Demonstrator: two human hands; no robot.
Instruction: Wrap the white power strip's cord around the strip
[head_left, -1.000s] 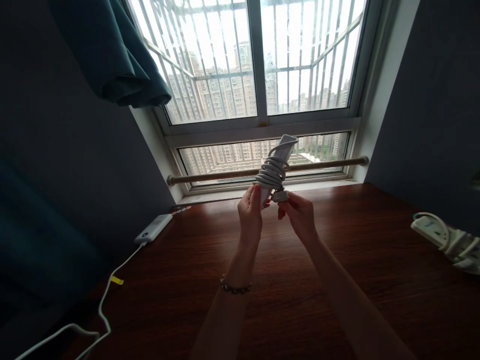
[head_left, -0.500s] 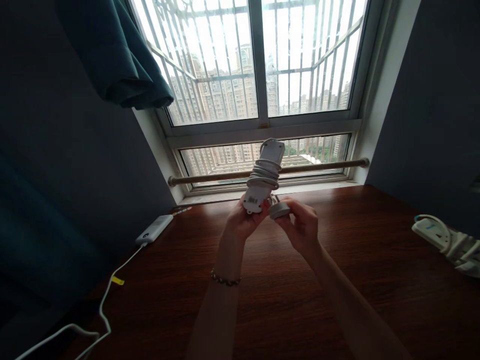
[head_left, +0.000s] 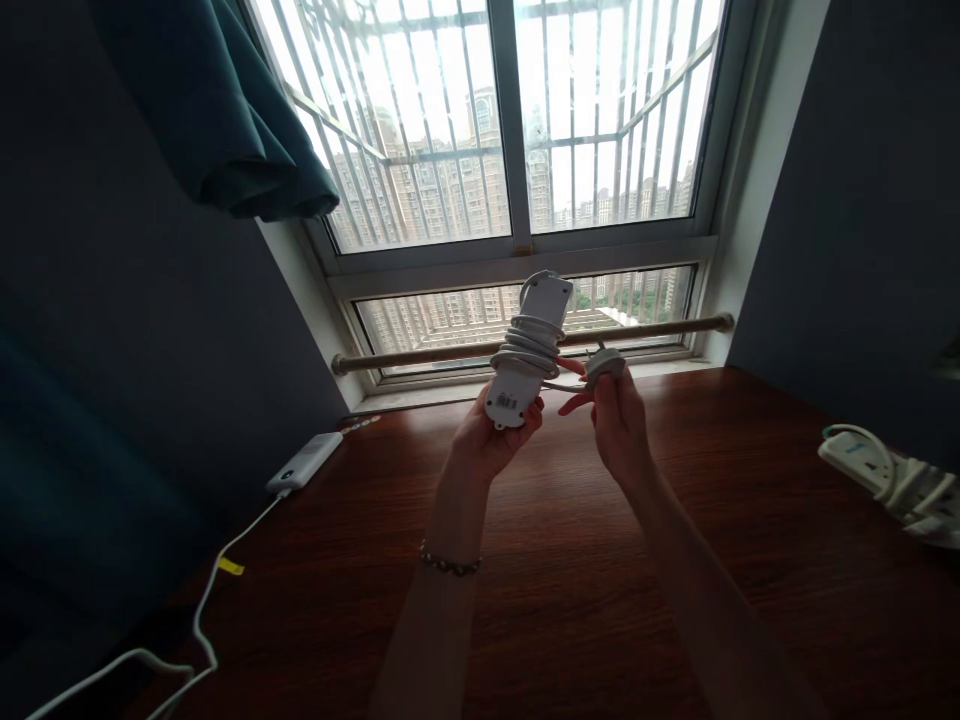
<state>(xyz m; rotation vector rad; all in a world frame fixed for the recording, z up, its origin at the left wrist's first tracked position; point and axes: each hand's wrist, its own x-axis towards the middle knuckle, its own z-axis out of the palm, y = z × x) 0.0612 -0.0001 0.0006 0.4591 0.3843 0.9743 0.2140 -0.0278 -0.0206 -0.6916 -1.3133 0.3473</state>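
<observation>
Left hand [head_left: 491, 440] grips upright power strip [head_left: 529, 350], cord coiled around it; right hand [head_left: 619, 425] pinches the plug [head_left: 604, 365] beside it, above worktop [head_left: 570, 560].

Left hand [head_left: 487, 440] grips cord-wrapped power strip [head_left: 529, 350]; right hand [head_left: 619, 425] holds plug [head_left: 604, 365].

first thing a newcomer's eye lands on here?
Probably the white power strip with its cord coiled round the middle, held upright over the wooden desk against the bright barred window. The left hand grips its lower end; the right hand holds the plug just beside it.
</observation>
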